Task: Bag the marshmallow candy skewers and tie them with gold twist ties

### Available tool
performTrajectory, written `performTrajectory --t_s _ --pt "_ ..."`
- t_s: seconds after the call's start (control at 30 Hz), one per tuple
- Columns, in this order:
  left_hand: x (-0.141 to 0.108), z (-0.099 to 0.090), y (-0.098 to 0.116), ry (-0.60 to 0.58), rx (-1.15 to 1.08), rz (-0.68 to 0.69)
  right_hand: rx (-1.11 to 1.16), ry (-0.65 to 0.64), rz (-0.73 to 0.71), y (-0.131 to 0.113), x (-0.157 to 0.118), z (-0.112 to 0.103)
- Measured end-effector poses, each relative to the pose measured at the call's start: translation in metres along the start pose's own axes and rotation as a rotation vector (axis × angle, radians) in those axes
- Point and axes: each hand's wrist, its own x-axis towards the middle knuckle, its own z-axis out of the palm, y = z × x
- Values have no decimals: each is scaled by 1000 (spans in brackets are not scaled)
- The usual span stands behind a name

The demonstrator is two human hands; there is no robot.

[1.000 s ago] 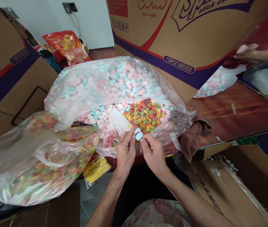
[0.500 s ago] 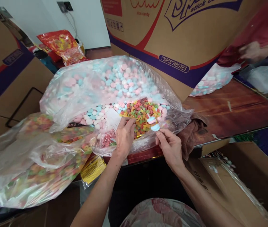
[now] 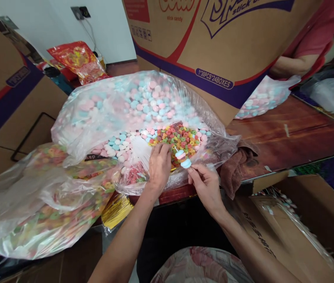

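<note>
My right hand (image 3: pixel 206 186) pinches the lower end of a candy stick (image 3: pixel 183 158) threaded with pale blue and pink candies. The stick slants up and left over a pile of small colourful ring candies (image 3: pixel 181 137). Beside its upper tip, my left hand (image 3: pixel 160 165) has its fingers curled together at the left edge of that pile; what they hold, if anything, is hidden. Around and behind the pile lies a large clear plastic bag (image 3: pixel 116 94) of pink, blue and white candies. Some loose white and blue candies (image 3: pixel 119 145) show left of my left hand.
Another clear bag (image 3: pixel 51 208) of ring candies lies at left, beside gold strips (image 3: pixel 115 212). A large carton (image 3: pixel 208 43) stands behind. A brown cloth (image 3: pixel 236 169) hangs at the table edge. An open box (image 3: pixel 273 224) with candy sticks sits lower right. A co-worker's arm (image 3: pixel 296 65) shows at back right.
The candy stick in my right hand has moved left and slightly down, its tip nearer my left hand. My left hand has shifted slightly right, its fingers more curled. The co-worker's arm has moved.
</note>
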Motion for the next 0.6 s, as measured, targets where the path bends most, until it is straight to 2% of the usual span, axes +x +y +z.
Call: performTrajectory --t_s 0.07,0.13,0.2,0.27,0.33,0.4,0.5,0.6 --pt "3 2 2 -36 42 -30 6 -13 11 0 -1 0" --pt "4 2 3 -23 -22 -88 8 -20 18 0 -1 -1" --pt "3 0 2 29 -239 -184 12 -23 20 -1 -1 -2" --pt "0 -6 0 71 -585 -326 11 -39 21 -3 -2 -3" --pt "-4 -15 -1 64 -940 -496 -2 -77 20 -4 -2 -4" --pt "-7 -24 -3 19 -1188 -644 -27 -120 10 -6 -4 -4" --pt "-12 -33 -4 -1 -1365 -763 -86 -144 -41 -7 -5 -2" --pt "-14 -35 -5 14 -1397 -773 -183 -161 -153 -9 -5 -2"
